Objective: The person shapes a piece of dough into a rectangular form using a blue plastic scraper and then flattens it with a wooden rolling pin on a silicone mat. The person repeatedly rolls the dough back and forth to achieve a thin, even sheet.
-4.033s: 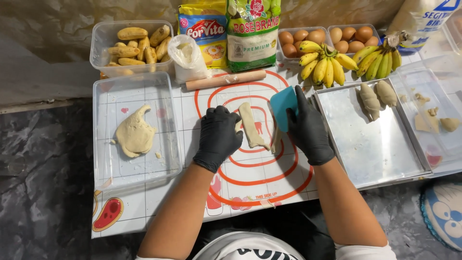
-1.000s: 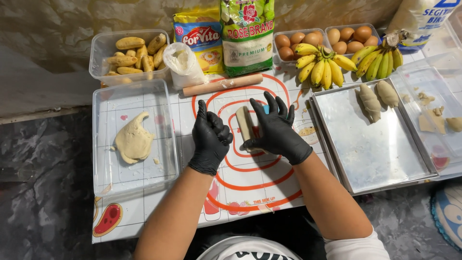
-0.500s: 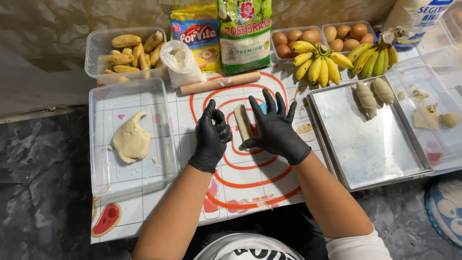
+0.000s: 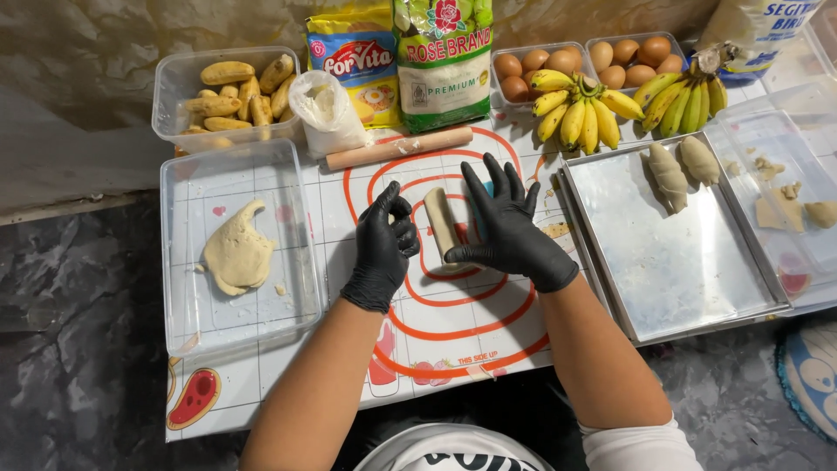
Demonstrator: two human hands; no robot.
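**Dough roll under right hand, on mat**

Dough roll (image 4: 443, 228) lies on the mat (image 4: 453, 323), long axis running away from the person, pale & smooth. Right hand (image 4: 504, 228) flat, fingers spread, palm pressed on roll. Left hand (image 4: 386, 244) loosely curled beside it, holding nothing.

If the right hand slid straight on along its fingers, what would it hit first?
Probably the rolling pin: the right hand points up the mat toward it, with bare mat between. Its height above the mat is unclear.
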